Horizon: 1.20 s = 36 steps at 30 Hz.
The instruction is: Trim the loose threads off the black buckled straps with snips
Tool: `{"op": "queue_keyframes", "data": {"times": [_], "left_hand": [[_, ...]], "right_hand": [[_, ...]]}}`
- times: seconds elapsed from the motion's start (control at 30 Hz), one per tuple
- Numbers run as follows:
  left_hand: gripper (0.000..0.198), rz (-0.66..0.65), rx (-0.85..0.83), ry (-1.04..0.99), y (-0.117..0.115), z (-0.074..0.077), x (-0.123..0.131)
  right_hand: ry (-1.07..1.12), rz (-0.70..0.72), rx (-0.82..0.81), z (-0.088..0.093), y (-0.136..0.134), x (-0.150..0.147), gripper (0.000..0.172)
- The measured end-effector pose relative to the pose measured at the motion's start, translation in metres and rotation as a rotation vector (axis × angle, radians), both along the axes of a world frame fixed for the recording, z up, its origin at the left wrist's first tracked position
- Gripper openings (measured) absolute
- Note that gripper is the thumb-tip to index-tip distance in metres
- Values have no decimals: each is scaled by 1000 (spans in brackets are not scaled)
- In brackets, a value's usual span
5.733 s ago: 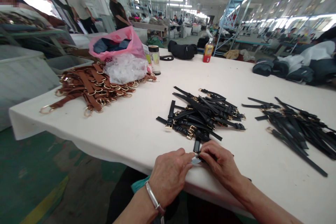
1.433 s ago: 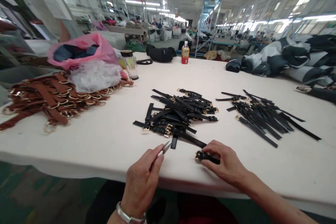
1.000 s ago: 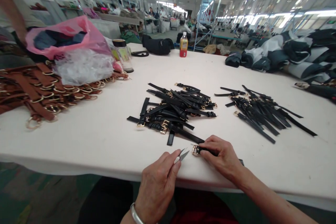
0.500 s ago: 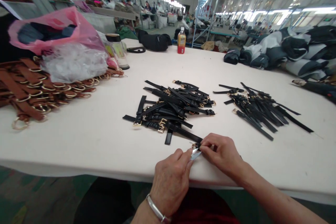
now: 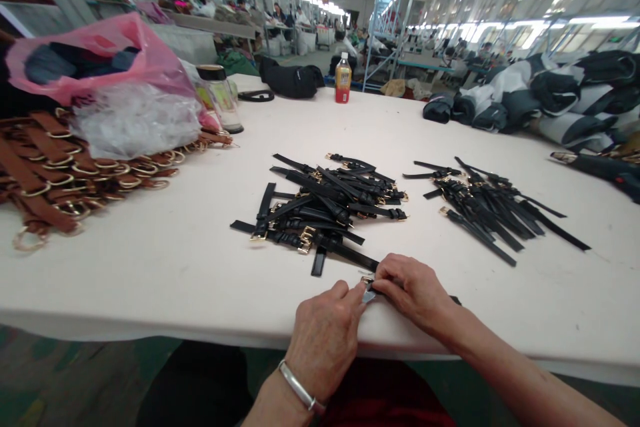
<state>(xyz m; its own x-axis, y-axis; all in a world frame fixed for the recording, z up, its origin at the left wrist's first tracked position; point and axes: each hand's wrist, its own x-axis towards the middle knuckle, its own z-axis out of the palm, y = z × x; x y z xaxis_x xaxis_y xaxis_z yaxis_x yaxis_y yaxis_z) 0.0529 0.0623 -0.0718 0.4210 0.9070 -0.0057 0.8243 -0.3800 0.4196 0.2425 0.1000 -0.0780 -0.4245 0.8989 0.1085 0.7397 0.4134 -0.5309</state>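
Observation:
My left hand (image 5: pixel 327 323), with a silver bangle at the wrist, is closed on small thread snips; only their pale blades (image 5: pixel 369 296) show past the fingertips. In my right hand (image 5: pixel 413 290) a short black strap is pinched near its gold buckle (image 5: pixel 367 280). The strap's tail (image 5: pixel 455 300) pokes out beyond the wrist side. Both hands meet near the table's front edge, the blades close beside the buckle. Just behind them lies a heap of black buckled straps (image 5: pixel 330 197). A second pile of similar straps (image 5: pixel 483 207) spreads to the right.
Brown straps with gold rings (image 5: pixel 45 173) cover the table's left, under a pink plastic bag (image 5: pixel 155 60). A glass jar (image 5: pixel 220 97) and a drink bottle (image 5: pixel 343 80) stand farther back. Rolled dark bundles (image 5: pixel 555 93) are stacked at the back right of the white table (image 5: pixel 150 280).
The snips' blades, spread apart beside the buckle before, now show less. My right hand has shifted slightly left, and the strap's tail shows more behind it. The view has moved a little.

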Motion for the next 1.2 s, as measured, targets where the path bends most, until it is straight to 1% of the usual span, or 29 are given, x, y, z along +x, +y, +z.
{"op": "queue_keyframes", "data": {"times": [0.17,0.37,0.43,0.5,0.57,0.63,0.7,0.77,0.83,0.9,0.93,0.97,1.0,1.03,1.1,1.13,1.2], "left_hand": [[31,-51,3,-8,4,-1,-4],[30,-58,-14,-18,5,-2,-5],[30,-61,-15,-15,5,-2,-5],[30,-65,-16,-16,6,-3,-6],[31,-66,-20,-22,6,-4,-7],[32,-61,-25,-37,5,-3,-6],[32,-57,-27,-53,5,-2,-6],[31,-58,-39,-80,4,-1,-8],[28,-52,-74,-142,3,1,-11],[26,-20,-106,-238,4,1,-16],[26,4,-115,-282,4,1,-18],[27,27,-118,-312,4,1,-20],[27,44,-119,-328,4,1,-21],[27,49,-122,-328,4,1,-21],[28,29,-132,-303,4,2,-19],[28,15,-132,-290,3,2,-16],[29,-6,-128,-264,1,3,-11]], "right_hand": [[-4,6,25,-2,-1,-1,18],[41,25,45,-3,-2,-7,20],[103,31,40,-2,-3,-9,22],[210,26,9,-1,-4,-11,23],[332,-10,-53,3,-5,-10,25],[440,-91,-135,8,-6,-5,26],[518,-190,-229,17,-9,8,26],[540,-223,-353,29,-15,27,29],[486,-147,-519,44,-26,49,35],[363,8,-683,57,-40,69,36],[298,75,-733,61,-46,77,30],[246,112,-743,64,-52,82,20],[210,114,-710,64,-56,85,9],[190,80,-640,61,-57,84,5],[174,-50,-436,51,-53,73,14],[171,-105,-333,44,-48,65,15],[181,-143,-174,30,-36,45,19]]}}
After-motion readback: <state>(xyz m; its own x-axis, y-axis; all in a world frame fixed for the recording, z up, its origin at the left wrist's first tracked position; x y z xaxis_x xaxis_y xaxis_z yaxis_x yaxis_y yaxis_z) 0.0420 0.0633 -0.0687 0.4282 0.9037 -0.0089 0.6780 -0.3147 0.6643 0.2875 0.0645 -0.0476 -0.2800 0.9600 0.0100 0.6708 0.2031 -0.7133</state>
